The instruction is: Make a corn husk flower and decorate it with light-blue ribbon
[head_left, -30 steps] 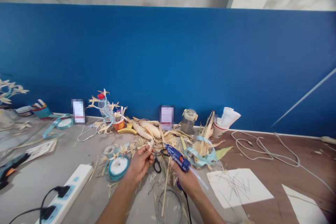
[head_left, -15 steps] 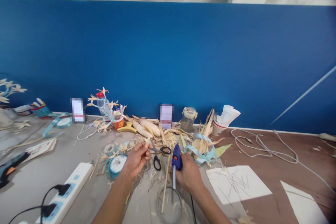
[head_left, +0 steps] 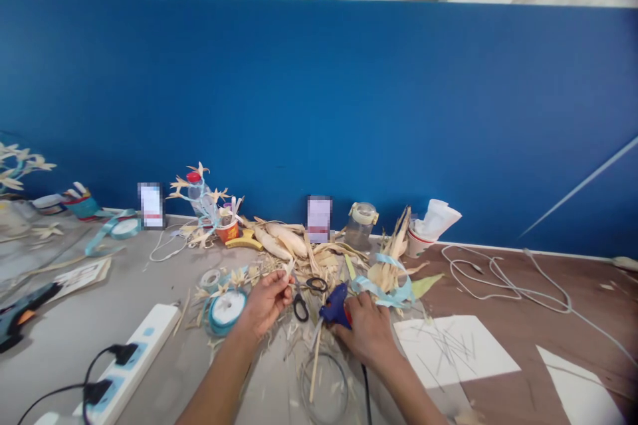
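Note:
My left hand (head_left: 269, 302) is closed in a pinch on a small pale piece of corn husk (head_left: 288, 269), which sticks up from the fingertips. Over the middle of the table, my right hand (head_left: 367, 331) grips a blue glue gun (head_left: 337, 305) by its handle. A translucent glue stick (head_left: 317, 332) pokes out of the gun's rear toward the lower left. Between the two hands lie black-handled scissors (head_left: 301, 307), touching the husk scraps. A spool of blue ribbon (head_left: 227, 310) sits just left of my left hand.
Dried corn husks (head_left: 343, 255) are heaped behind my hands. To the left are a power strip (head_left: 142, 352) and another glue gun (head_left: 24, 315). Thin wires lie on white paper (head_left: 478, 362) at right. A ribbon-wrapped flower branch (head_left: 202, 202) stands near the blue partition (head_left: 319, 99).
The glue gun has turned in my right hand, from pointing away to tilting toward upper right, with its glue stick swung left. My left hand keeps its pinch on the husk.

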